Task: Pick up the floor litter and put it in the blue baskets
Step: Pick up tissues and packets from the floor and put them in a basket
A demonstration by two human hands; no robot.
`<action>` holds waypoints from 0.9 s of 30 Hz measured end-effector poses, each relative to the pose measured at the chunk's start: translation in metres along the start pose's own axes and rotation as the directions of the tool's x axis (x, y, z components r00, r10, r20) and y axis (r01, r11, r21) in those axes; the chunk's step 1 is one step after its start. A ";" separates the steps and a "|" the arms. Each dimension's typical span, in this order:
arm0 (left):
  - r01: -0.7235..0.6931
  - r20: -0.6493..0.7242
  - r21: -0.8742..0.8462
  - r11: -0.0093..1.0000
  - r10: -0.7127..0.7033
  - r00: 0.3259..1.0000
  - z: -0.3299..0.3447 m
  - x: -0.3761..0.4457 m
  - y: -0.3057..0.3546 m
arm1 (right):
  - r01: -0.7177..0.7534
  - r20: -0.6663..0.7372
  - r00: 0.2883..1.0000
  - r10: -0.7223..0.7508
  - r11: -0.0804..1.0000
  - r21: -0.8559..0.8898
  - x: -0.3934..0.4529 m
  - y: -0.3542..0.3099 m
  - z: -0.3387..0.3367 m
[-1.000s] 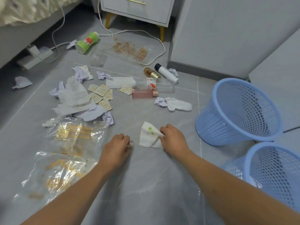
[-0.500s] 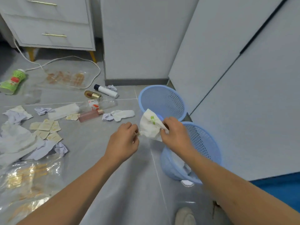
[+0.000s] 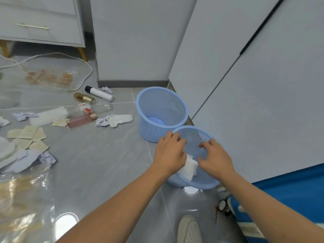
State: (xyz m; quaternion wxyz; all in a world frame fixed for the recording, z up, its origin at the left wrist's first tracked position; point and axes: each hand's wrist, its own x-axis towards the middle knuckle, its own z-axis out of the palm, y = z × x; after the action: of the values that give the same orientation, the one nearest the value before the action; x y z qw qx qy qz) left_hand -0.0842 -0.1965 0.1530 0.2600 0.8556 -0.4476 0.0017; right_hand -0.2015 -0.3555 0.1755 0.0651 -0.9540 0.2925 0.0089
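Home, prob. a bedroom: grey tiled floor (image 3: 98, 155), white nightstand (image 3: 43, 23) w/ gold handle & wooden legs, tall white wardrobe doors (image 3: 263, 102), power cord (image 3: 52, 55) trailing on floor. Cosmetic bottles (image 3: 82, 120), crumpled tissues (image 3: 47, 158) & plastic wrap (image 3: 22, 199) scattered; two blue baskets (image 3: 161, 113) by wardrobe.

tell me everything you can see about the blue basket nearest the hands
The nearer blue basket is round, pale blue plastic with a solid rim and perforated mesh walls. It stands upright on the grey floor, against the farther basket. Both hands hover over its mouth, left hand and right hand, with a white wrapper between them inside its opening.
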 end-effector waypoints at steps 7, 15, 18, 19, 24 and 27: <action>0.206 -0.007 -0.017 0.978 -0.206 0.978 -0.085 -0.059 -0.086 | 0.282 -0.214 0.944 -0.251 0.951 0.129 0.023 -0.142 -0.030; 0.517 0.097 0.046 0.855 -0.519 0.849 -0.087 -0.113 -0.222 | 0.320 0.149 0.926 -0.346 0.931 0.174 0.071 -0.272 0.065; 0.549 0.103 0.061 0.834 -0.552 0.827 -0.061 -0.106 -0.260 | 0.313 0.203 0.918 -0.340 0.937 0.154 0.100 -0.279 0.108; 0.553 0.114 0.074 0.830 -0.558 0.822 -0.051 -0.099 -0.270 | 0.309 0.214 0.917 -0.336 0.939 0.148 0.111 -0.279 0.122; 0.579 0.121 0.111 0.807 -0.590 0.799 0.006 -0.050 -0.320 | 0.341 0.229 0.904 -0.360 0.933 0.118 0.173 -0.283 0.181; 0.565 0.097 0.123 0.816 -0.576 0.811 0.033 -0.018 -0.344 | 0.370 0.198 0.898 -0.393 0.918 0.141 0.206 -0.285 0.206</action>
State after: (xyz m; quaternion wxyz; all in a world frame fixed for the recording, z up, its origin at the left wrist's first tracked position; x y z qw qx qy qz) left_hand 0.1614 -0.0379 -0.0323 0.1810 0.9593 -0.1854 -0.1121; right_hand 0.1327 -0.2092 -0.0065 0.1454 -0.9813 0.0906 0.0882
